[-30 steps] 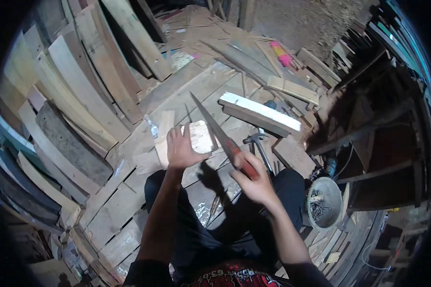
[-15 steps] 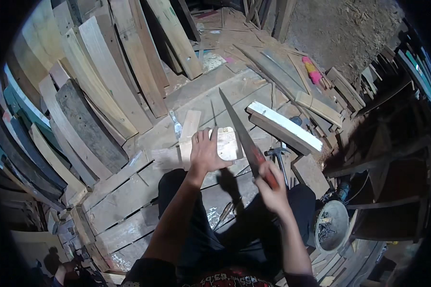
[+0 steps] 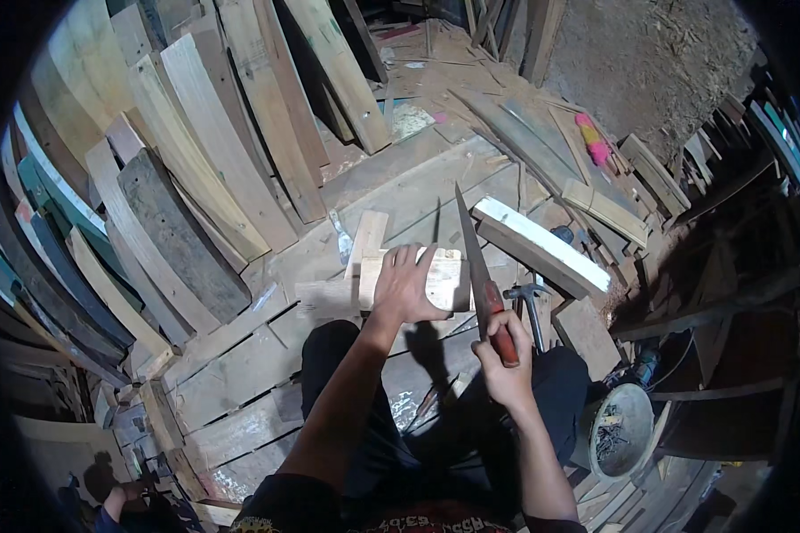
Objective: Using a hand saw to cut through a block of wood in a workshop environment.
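Near centre, on the plank floor [image 3: 240, 373]: left hand [image 3: 404, 289] lies flat, fingers spread, pressing on a small pale wood block [image 3: 443, 282]. Right hand [image 3: 504, 364] just right of it, fist closed round the red handle of a handsaw [image 3: 480, 271]; blade runs away from the person, its edge against the block's right end. Claw hammer [image 3: 526, 302] lies just right of the saw. White-faced beam [image 3: 542, 247] beyond, far right. Round bowl of dark nails [image 3: 620, 431] near right. No packages or signs to be made out. Rough boards [image 3: 196, 169] lean in rows on the left; scrap offcuts and bare dirt ground [image 3: 649, 62] far right. Dim shed, cluttered.
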A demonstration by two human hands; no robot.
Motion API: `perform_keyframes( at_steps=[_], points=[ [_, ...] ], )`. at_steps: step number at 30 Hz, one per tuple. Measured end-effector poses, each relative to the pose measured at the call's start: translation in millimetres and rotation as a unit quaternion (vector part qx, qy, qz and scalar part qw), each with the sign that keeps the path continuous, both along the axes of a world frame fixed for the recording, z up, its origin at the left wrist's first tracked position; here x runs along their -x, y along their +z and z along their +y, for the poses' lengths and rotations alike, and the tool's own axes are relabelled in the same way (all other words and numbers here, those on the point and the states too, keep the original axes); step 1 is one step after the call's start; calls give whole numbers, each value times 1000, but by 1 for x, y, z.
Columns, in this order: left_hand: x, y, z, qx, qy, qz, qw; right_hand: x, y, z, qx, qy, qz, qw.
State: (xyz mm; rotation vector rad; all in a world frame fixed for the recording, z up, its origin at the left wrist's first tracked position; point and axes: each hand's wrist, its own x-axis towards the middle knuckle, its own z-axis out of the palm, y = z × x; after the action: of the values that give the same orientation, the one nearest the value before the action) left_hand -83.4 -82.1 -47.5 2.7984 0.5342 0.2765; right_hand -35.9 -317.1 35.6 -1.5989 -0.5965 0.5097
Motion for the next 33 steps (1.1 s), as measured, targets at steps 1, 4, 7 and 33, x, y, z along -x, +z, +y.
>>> perform_keyframes(
  at_steps=[1,4,7,33],
  points=[
    [-2,1,-1,4,16,4,1000,0,5,4,5,-2,-11,1000],
    [-10,1,1,14,24,-6,1000,-13,3,5,3,8,9,1000],
    [-25,-4,-3,16,69,-18,997,-36,-8,27,-13,36,-62,997],
    [-23,1,4,8,89,33,995,-23,27,-43,56,38,-6,998]
  ],
)
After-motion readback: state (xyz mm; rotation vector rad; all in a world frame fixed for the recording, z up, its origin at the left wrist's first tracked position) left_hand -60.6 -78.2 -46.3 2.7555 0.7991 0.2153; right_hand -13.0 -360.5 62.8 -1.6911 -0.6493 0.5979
